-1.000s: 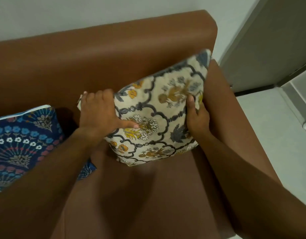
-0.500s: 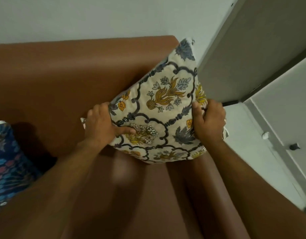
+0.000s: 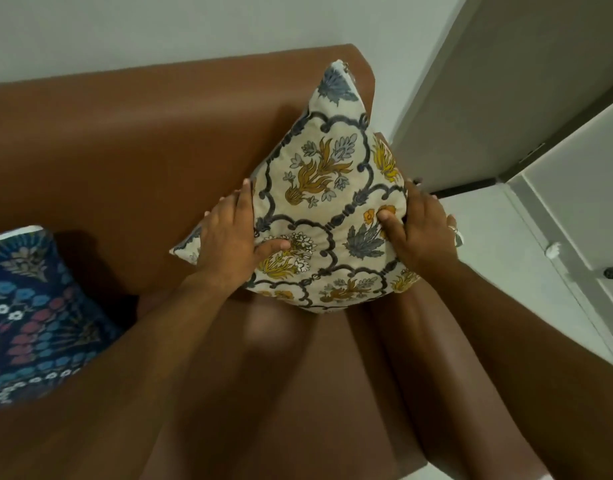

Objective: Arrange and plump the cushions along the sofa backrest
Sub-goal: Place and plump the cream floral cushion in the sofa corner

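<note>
A cream cushion (image 3: 327, 188) with grey lattice and yellow flowers stands on one corner at the right end of the brown sofa (image 3: 125, 150), its top corner pointing up against the backrest. My left hand (image 3: 232, 242) grips its left side with the thumb pressed on the front. My right hand (image 3: 419, 230) grips its right side, thumb on the front too. A dark blue floral cushion (image 3: 31, 313) leans against the backrest at the far left.
The sofa's right armrest (image 3: 395, 341) runs beside the cream cushion, partly under my right forearm. A grey door (image 3: 506, 81) and pale floor (image 3: 499, 254) lie just past it. A white wall (image 3: 159, 29) rises behind the backrest.
The cream cushion has been turned from a tilted square onto one corner and lifted higher against the backrest. Both hands shifted along its sides. The view swung, showing more of the blue cushion.
</note>
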Demonstrator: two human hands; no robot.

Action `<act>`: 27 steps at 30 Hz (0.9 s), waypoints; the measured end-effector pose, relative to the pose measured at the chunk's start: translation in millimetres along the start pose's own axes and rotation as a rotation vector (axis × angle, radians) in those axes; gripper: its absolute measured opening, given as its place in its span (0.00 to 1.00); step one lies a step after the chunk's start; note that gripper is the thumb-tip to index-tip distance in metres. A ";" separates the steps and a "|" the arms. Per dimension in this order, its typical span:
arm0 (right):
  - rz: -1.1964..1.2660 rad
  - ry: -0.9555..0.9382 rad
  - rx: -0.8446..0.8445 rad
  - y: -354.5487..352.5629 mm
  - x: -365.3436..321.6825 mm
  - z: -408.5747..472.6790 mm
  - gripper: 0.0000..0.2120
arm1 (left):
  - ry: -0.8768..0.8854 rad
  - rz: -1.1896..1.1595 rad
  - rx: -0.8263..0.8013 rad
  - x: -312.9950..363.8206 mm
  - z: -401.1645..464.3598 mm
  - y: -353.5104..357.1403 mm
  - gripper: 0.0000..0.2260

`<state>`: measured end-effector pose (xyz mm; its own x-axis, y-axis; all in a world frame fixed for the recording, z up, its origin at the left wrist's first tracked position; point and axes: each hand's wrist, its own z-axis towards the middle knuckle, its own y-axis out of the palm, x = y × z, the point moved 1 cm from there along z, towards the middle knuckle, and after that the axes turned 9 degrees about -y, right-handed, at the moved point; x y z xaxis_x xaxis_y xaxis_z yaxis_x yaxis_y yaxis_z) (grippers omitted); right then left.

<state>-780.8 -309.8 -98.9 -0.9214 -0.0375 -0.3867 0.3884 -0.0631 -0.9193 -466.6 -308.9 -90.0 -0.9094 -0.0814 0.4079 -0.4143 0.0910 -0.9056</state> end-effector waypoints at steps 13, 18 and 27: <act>0.198 -0.262 0.258 26.3 -228.6 -114.0 0.40 | -0.033 0.156 -0.017 -109.3 -78.6 -128.4 0.54; -0.068 -0.102 0.227 11.2 -195.6 -21.6 0.58 | -0.045 0.148 -0.243 -158.9 -85.8 -135.6 0.53; 0.050 -0.087 0.017 0.6 -109.3 -8.6 0.50 | -0.251 -0.312 -0.302 -99.8 -31.4 12.3 0.48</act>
<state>-679.9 -297.2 -57.9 -0.8969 -0.1270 -0.4235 0.4344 -0.0754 -0.8975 -382.1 -268.5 -138.2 -0.7190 -0.3838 0.5795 -0.6909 0.3046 -0.6556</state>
